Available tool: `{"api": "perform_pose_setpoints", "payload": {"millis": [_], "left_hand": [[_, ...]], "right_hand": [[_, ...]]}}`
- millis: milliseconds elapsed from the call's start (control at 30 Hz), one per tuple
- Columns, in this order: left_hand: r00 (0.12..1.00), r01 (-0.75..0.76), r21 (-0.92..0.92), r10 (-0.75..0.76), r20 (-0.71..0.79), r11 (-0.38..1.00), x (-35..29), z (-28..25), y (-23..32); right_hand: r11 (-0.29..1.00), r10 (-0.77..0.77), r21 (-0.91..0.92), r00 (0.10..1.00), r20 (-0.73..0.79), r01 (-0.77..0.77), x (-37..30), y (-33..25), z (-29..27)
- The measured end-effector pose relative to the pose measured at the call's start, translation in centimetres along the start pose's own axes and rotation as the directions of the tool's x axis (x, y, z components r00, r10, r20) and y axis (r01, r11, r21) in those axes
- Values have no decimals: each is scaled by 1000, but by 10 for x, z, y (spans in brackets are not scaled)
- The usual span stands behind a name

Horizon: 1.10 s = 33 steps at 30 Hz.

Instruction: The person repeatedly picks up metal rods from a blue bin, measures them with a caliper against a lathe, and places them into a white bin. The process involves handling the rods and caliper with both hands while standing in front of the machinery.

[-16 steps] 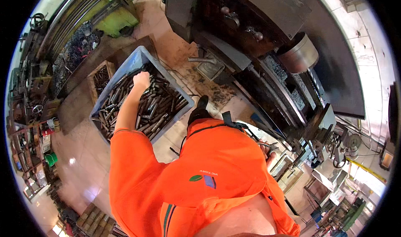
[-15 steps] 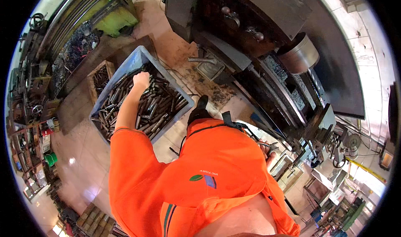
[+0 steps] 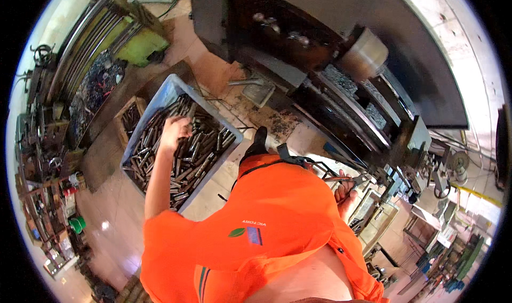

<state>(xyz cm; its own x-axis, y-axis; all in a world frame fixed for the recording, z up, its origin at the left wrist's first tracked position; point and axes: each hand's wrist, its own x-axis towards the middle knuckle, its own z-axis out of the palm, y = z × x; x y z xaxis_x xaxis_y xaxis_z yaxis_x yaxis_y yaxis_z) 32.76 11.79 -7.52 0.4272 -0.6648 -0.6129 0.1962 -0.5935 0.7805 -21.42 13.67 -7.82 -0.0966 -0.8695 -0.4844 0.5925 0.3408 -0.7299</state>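
Our left hand (image 3: 176, 133) curls, grip unclear, over metal rods (image 3: 200, 143) left of centre, probably heavy, stiff, slick, best pinched mid-length, while our right hand (image 3: 345, 191) holds pliers (image 3: 364, 179).

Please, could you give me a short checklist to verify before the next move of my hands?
1. Left hand is above the metal rods, within the outline of the blue bin: ok.
2. Left hand has a firm grip on a rod: cannot tell; its fingers are curled, but any contact is unclear.
3. Right hand holds the pliers-like tool: ok; it is away from the bin.
4. Hands are protected by gloves: not ok; both are bare.
5. Rods lie in one direction: not ok; they are piled at mixed angles.
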Motion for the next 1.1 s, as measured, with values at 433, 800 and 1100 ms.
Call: {"api": "perform_pose_setpoints", "payload": {"millis": [433,800,1100], "left_hand": [[478,90,-66,14,878,994,-105,267,103],[368,37,127,-131,921,991,-110,298,88],[341,7,142,-136,930,990,-101,303,89]], "right_hand": [[580,234,-799,906,353,162,0,-73,118],[572,96,-810,971,217,125,-28,-81,116],[454,54,-887,991,125,87,-25,-72,119]]}}
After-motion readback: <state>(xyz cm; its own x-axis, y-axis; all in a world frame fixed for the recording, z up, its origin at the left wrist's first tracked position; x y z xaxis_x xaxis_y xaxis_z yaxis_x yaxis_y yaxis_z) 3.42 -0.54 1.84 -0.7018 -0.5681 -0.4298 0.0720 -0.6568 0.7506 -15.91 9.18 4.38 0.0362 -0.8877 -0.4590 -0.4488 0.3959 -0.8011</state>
